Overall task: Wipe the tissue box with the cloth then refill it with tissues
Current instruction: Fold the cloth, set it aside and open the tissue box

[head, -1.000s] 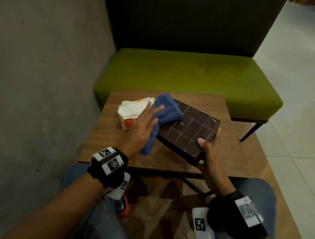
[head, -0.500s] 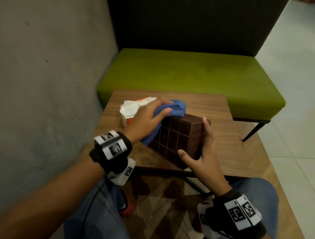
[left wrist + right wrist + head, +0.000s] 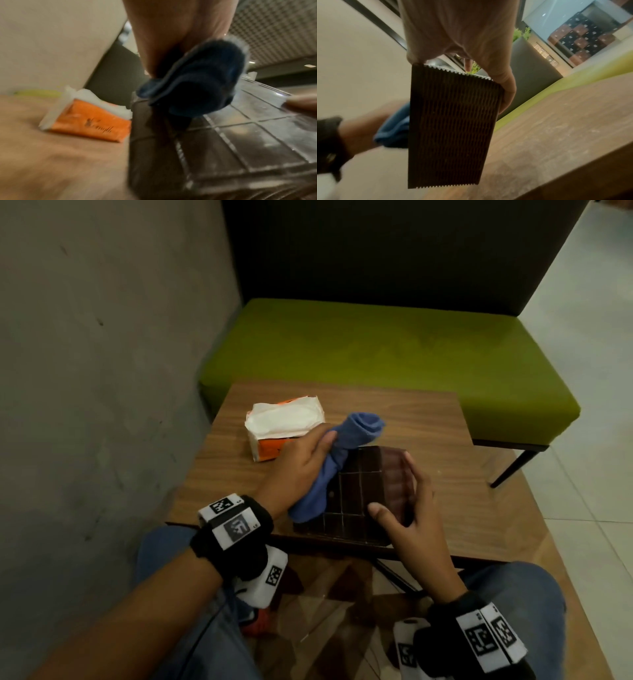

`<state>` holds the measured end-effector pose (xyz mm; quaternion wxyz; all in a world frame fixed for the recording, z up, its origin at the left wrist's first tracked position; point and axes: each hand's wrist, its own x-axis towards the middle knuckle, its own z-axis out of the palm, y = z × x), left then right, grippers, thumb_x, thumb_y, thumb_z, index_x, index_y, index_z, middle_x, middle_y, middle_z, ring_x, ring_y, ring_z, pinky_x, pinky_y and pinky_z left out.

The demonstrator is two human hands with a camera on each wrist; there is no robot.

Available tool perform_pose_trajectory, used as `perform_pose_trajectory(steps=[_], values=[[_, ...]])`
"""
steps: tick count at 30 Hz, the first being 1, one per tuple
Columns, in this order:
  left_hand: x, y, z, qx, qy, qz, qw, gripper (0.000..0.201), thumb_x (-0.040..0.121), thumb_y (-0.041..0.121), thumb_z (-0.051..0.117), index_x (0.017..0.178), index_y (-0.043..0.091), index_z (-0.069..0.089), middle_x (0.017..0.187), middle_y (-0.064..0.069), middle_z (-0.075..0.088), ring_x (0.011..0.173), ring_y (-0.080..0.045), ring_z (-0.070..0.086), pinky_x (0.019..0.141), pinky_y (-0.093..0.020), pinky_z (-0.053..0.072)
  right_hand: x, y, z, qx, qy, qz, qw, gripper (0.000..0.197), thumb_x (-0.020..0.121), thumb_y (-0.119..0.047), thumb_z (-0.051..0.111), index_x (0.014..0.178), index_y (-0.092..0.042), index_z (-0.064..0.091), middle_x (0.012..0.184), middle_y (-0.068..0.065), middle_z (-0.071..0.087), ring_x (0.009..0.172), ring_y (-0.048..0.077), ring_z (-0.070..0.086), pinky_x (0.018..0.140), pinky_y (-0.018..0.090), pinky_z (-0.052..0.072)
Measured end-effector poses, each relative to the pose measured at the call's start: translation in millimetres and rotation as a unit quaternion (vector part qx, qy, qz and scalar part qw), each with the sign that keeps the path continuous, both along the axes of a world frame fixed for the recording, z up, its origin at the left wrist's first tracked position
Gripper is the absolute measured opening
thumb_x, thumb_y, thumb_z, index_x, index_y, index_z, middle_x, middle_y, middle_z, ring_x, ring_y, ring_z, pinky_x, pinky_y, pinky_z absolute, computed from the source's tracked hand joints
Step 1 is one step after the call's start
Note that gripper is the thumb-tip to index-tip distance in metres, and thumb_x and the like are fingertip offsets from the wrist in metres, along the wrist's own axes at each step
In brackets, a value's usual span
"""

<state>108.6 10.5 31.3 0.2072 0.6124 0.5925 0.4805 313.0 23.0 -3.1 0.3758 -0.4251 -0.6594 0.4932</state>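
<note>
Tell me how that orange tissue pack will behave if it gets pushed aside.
The tissue pack probably slides rather than rolls: it lies flat on the wooden table. Its wrapper looks soft and torn open on top, so it would likely dent or crumple under a push. It is probably light for its size.

Blue cloth [image 3: 337,460]; dark-brown gridded tissue box [image 3: 356,501]; orange-white tissue pack [image 3: 284,428].

Tissue box [image 3: 363,494]: dark glossy gridded face, ribbed matt side. Cloth [image 3: 339,460]: soft blue fabric. Tissue pack [image 3: 284,426] beside box: orange plastic wrap. Table [image 3: 445,474]: wood-grain.
</note>
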Motion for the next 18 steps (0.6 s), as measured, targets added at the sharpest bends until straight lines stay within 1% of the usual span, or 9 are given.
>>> perform_pose_trajectory(steps=[2,5,6,8,9,11,14,16,18], values=[[-15,-2,-19,-0.049,-0.021,0.048,0.997,0.027,0.099,0.026,0.039,0.109,0.011,0.059,0.108,-0.003,0.063,0.1,-0.007,0.057,0.09,-0.023,0.043,7,5,-4,-0.022,0.023,-0.02,0.999,0.096,0.059,-0.069,0.073,0.141,-0.056,0.025,0.14,0.001,0.041,0.129,0.021,0.046,0.103,0.052,0.045],[-43,-11,-36,-0.156,-0.035,0.066,0.985,0.023,0.1,0.017,0.04,0.099,0.006,0.06,0.094,-0.013,0.063,0.083,-0.01,0.057,0.076,-0.021,0.045,17,10,-12,-0.056,0.017,-0.032,0.998,0.091,0.06,-0.071,0.071,0.138,-0.059,0.027,0.142,0.004,0.041,0.127,0.028,0.048,0.099,0.057,0.046],[-50,-13,-36,-0.176,-0.046,0.072,0.981,0.023,0.1,0.015,0.04,0.097,0.004,0.06,0.089,-0.015,0.061,0.077,-0.009,0.054,0.07,-0.017,0.043,18,11,-14,-0.065,0.019,-0.032,0.997,0.083,0.063,-0.066,0.069,0.136,-0.059,0.03,0.141,0.004,0.042,0.125,0.027,0.05,0.098,0.056,0.047],[-64,-18,-31,-0.184,-0.097,0.102,0.973,0.019,0.099,0.016,0.043,0.098,0.005,0.059,0.085,-0.008,0.06,0.074,-0.005,0.052,0.063,-0.007,0.042,21,14,-19,-0.104,0.05,-0.048,0.992,0.07,0.069,-0.058,0.063,0.134,-0.052,0.036,0.14,0.005,0.046,0.119,0.025,0.056,0.095,0.053,0.051],[-71,-22,-28,-0.183,-0.133,0.121,0.967,0.016,0.097,0.018,0.046,0.099,0.009,0.059,0.086,-0.003,0.06,0.076,-0.005,0.053,0.063,-0.005,0.043,23,17,-22,-0.135,0.072,-0.059,0.987,0.067,0.072,-0.055,0.061,0.134,-0.048,0.037,0.138,0.006,0.048,0.114,0.023,0.06,0.093,0.051,0.053],[-85,-31,-26,-0.18,-0.19,0.149,0.953,0.011,0.094,0.023,0.053,0.1,0.017,0.059,0.091,0.004,0.061,0.083,-0.007,0.057,0.067,-0.012,0.045,26,25,-24,-0.197,0.102,-0.078,0.972,0.062,0.078,-0.049,0.056,0.136,-0.041,0.038,0.134,0.006,0.053,0.108,0.022,0.063,0.089,0.048,0.055],[-98,-42,-26,-0.187,-0.169,0.152,0.956,0.013,0.088,0.023,0.062,0.1,0.028,0.057,0.099,0.008,0.06,0.089,-0.004,0.057,0.071,-0.018,0.045,27,35,-19,-0.255,0.112,-0.089,0.956,0.046,0.093,-0.043,0.048,0.137,-0.032,0.044,0.13,0.004,0.058,0.111,0.021,0.061,0.087,0.046,0.054],[-102,-45,-27,-0.192,-0.138,0.15,0.96,0.021,0.087,0.021,0.064,0.104,0.03,0.055,0.1,0.014,0.056,0.089,-0.001,0.055,0.069,-0.016,0.044,26,39,-10,-0.29,0.118,-0.085,0.946,0.031,0.099,-0.036,0.04,0.127,-0.027,0.05,0.116,0.001,0.063,0.103,0.017,0.061,0.077,0.037,0.053],[-103,-45,-30,-0.196,-0.125,0.145,0.962,0.029,0.087,0.02,0.064,0.113,0.026,0.053,0.1,0.017,0.053,0.089,0.001,0.053,0.069,-0.014,0.042,27,44,-2,-0.292,0.084,-0.088,0.949,0.02,0.101,-0.035,0.039,0.112,-0.03,0.054,0.106,-0.004,0.063,0.093,0.01,0.059,0.071,0.032,0.048]])
